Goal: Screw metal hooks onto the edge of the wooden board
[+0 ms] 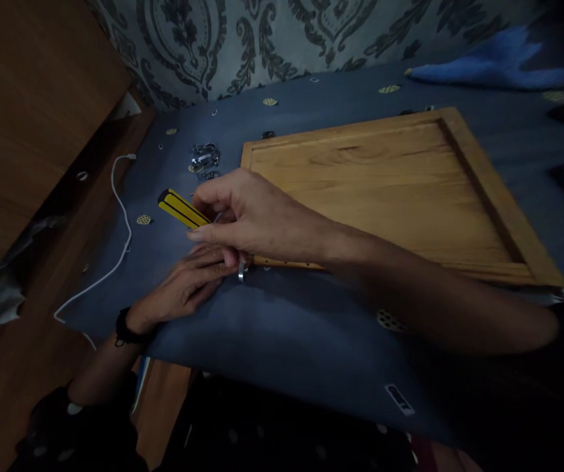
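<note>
My right hand (242,213) is closed round a screwdriver with a yellow and black handle (179,208), which sticks out to the left. Just under it my left hand (188,282) lies on the blue bedsheet (282,328), its fingers pressed against the near left edge of a wooden panel (384,183). A small metal fitting (241,272) shows at that edge, at my left fingertips. The screwdriver's tip is hidden behind my right hand.
A heap of metal hardware (205,160) lies beyond the hands near the panel's far left corner. A white cable (119,223) runs over the bed's left edge. Wooden furniture (31,118) stands at left, a blue cloth (492,65) at far right.
</note>
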`<state>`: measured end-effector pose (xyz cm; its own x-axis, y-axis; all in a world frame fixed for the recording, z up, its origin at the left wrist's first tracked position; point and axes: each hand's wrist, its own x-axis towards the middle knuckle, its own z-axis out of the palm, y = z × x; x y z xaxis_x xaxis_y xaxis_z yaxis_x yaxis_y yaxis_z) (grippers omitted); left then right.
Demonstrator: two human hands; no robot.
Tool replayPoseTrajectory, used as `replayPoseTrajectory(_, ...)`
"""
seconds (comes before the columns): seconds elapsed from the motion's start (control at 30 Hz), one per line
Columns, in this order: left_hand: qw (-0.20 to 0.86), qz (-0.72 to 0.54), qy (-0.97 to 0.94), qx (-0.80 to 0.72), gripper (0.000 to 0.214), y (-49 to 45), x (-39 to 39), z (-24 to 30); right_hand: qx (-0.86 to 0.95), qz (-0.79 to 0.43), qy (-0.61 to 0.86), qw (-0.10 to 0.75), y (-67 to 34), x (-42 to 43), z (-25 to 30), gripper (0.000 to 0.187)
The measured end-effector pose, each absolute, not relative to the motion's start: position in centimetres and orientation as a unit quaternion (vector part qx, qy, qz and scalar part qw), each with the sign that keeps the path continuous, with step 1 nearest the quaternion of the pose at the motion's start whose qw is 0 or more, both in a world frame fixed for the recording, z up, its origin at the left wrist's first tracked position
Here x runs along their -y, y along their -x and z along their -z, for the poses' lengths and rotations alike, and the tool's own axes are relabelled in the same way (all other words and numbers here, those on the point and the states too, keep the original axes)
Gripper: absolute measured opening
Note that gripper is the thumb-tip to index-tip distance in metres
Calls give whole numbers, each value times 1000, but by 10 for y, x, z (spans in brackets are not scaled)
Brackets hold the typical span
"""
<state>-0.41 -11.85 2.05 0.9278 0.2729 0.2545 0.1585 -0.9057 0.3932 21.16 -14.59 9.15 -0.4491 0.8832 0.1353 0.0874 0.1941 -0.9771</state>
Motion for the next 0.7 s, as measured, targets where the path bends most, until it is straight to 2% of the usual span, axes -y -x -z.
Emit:
replayPoseTrajectory(0.37,180,-142,-966,-119,45,6,119,-21,717,-525,318,332,-227,145,-96,25)
replayPoseTrajectory(0.7,154,-141,-971,-115,37,8,117,-18,702,-455,363,411,-220,143,-89,31)
